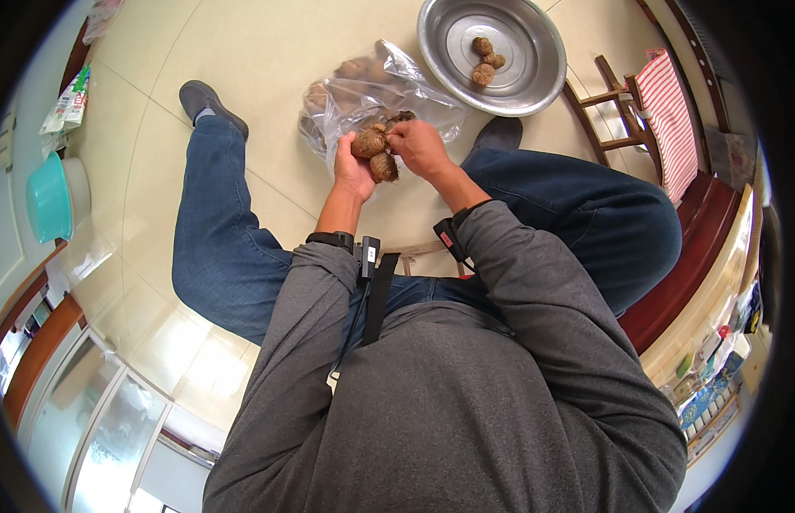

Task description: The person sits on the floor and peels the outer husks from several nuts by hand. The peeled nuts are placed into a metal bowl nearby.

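Observation:
My left hand point(353, 168) holds a cluster of brown, hairy taro corms point(370, 142) in front of my knees. A rounder corm point(384, 167) hangs at the lower side of that cluster. At its right side, my right hand point(421, 151) has thumb and forefinger pinched against the taro; what exactly lies between the fingertips is too small to tell. Just beyond both hands, a clear plastic bag point(397, 96) with several more corms rests on the floor. To its right, a metal basin point(516, 38) contains three small corms point(482, 75).
A wooden stool or chair frame point(608, 96) with a red-and-white striped cloth point(668, 122) stands at the right. My shoes point(208, 102) are on the pale tiled floor point(269, 38). A turquoise plastic basin point(48, 199) is at the far left, beside a glass-paned door point(96, 429).

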Available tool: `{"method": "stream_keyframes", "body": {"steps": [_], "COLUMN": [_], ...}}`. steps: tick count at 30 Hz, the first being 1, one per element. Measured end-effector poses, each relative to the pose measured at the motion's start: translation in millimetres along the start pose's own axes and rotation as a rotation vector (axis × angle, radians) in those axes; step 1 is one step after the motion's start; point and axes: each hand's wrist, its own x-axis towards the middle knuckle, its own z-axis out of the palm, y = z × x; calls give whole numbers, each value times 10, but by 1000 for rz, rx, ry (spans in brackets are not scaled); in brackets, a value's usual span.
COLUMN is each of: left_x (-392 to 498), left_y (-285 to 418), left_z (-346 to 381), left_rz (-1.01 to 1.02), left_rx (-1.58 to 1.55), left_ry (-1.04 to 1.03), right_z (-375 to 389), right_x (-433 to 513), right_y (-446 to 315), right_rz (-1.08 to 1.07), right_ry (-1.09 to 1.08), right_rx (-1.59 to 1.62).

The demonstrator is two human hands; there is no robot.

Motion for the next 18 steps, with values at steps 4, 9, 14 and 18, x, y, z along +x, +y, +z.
{"method": "stream_keyframes", "body": {"steps": [4,9,14,18], "left_x": [20,9,-19,14], "left_y": [-12,-4,17,1], "left_z": [6,17,19,2], "left_rz": [-23,-16,1,9], "left_rx": [-3,-54,11,60], "left_ry": [17,-33,-15,42], "right_z": [-6,96,79,-29], "right_x": [5,42,21,30], "right_y": [-11,100,110,58], "right_rz": [-37,208,341,202], "right_ry": [27,-39,-38,-120], "right_rx": [-92,313,699,319]}}
